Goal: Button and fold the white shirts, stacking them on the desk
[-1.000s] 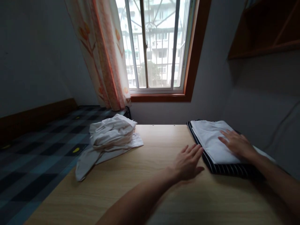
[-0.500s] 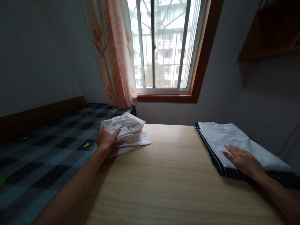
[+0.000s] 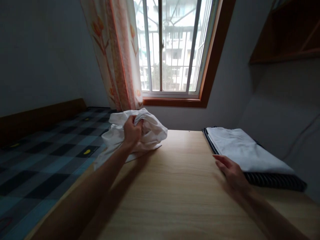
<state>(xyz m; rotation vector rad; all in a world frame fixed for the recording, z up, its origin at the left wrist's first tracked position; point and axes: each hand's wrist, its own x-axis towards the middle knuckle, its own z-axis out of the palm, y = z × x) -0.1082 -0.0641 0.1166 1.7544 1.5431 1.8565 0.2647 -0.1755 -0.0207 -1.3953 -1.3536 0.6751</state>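
Your left hand is clamped on the crumpled white cloth — this lies at the left far edge of the table. Your right hand holds nothing, fingers slightly apart — bare wood lies between the hands.

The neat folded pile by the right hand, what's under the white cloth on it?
Under the white cloth, black cloth with pale stripes peeks out along the edges. The middle is covered, so I can't tell what else is there.
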